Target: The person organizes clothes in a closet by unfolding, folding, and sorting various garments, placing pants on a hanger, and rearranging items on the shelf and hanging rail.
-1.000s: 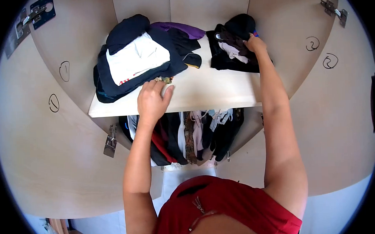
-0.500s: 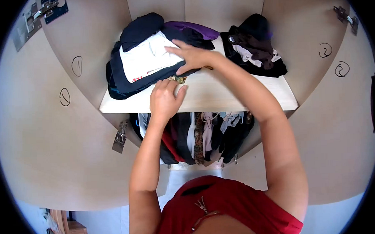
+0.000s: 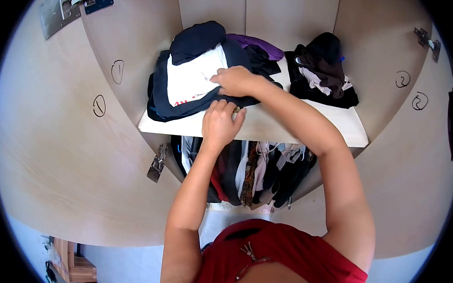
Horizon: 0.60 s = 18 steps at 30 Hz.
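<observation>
A pile of folded clothes lies on the cupboard shelf (image 3: 281, 124). It has a dark navy garment (image 3: 161, 101) with a white garment (image 3: 189, 80) with red print on it, and a bundled dark cloth (image 3: 198, 41) on top. My right hand (image 3: 238, 82) rests at the right side of the white garment, its fingers drawn in and closed on the fabric. Just below, my left hand (image 3: 220, 121) is at the pile's front edge, fingers bent together. A small gold-green patterned cloth (image 3: 237, 110) shows between its fingers and thumb; the rest is hidden.
Purple cloth (image 3: 258, 44) lies behind the pile. To the right is a second heap of dark clothes (image 3: 324, 73). Clothes hang below the shelf (image 3: 237, 171). Open doors marked 1 (image 3: 99, 106) and 2 (image 3: 419, 101) stand on either side.
My right hand has gone from spread fingers to a closed grip on the white garment. Less of the patterned cloth shows at my left hand. The whole view has shifted, placing the shelf farther right and lower.
</observation>
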Available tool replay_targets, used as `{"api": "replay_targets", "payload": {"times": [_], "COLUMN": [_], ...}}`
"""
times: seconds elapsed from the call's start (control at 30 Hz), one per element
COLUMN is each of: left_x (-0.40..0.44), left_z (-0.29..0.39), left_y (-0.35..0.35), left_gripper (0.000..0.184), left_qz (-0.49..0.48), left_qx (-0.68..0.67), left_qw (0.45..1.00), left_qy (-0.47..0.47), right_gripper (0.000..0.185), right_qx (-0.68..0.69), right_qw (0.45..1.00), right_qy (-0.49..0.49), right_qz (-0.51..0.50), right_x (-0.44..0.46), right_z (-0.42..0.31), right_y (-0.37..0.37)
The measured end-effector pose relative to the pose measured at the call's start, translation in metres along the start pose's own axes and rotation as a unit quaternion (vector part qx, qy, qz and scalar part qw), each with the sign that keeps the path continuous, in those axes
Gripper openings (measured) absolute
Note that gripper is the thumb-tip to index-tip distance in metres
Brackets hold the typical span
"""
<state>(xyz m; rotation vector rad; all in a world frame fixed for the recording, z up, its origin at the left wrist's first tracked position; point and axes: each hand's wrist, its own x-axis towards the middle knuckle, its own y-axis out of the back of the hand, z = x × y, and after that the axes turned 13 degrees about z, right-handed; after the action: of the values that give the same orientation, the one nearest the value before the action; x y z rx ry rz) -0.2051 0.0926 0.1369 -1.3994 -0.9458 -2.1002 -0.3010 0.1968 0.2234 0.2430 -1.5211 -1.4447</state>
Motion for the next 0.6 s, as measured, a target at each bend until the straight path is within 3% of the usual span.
{"api": "replay_targets", "payload": {"times": [0.07, 0.1, 0.13, 0.2, 0.3, 0.4, 0.53, 0.6], "left_x": [0.000, 0.000, 0.000, -0.001, 0.001, 0.002, 0.002, 0.001], "left_z": [0.001, 0.000, 0.000, 0.000, 0.001, 0.002, 0.001, 0.000], "left_y": [-0.001, -0.001, -0.001, 0.000, 0.000, 0.001, 0.001, 0.002], "left_gripper": [0.022, 0.021, 0.021, 0.020, 0.020, 0.018, 0.019, 0.019], "left_qz": [0.003, 0.002, 0.000, -0.003, -0.006, 0.005, -0.002, -0.009], "left_qx": [0.006, 0.008, 0.010, 0.008, 0.007, -0.007, 0.002, -0.001], "left_qw": [1.000, 1.000, 1.000, 1.000, 1.000, 1.000, 1.000, 1.000], "left_qy": [-0.006, -0.007, -0.007, -0.001, -0.005, -0.009, -0.007, 0.000], "right_gripper": [0.046, 0.065, 0.055, 0.049, 0.057, 0.072, 0.068, 0.055], "right_qx": [0.071, 0.079, 0.056, 0.005, -0.101, -0.226, -0.143, -0.077], "right_qw": [0.997, 0.995, 0.991, 0.977, 0.950, 0.927, 0.964, 0.979], "right_qy": [-0.001, -0.050, -0.103, -0.121, -0.060, -0.019, -0.088, -0.124], "right_qz": [-0.036, -0.016, 0.066, 0.175, 0.288, 0.298, 0.207, 0.140], "right_x": [0.004, 0.017, 0.024, 0.043, 0.071, 0.100, 0.119, 0.124], "right_z": [0.007, 0.018, 0.012, 0.015, 0.034, 0.041, 0.043, 0.046], "right_y": [0.028, 0.020, 0.028, 0.025, -0.008, -0.033, -0.044, -0.054]}}
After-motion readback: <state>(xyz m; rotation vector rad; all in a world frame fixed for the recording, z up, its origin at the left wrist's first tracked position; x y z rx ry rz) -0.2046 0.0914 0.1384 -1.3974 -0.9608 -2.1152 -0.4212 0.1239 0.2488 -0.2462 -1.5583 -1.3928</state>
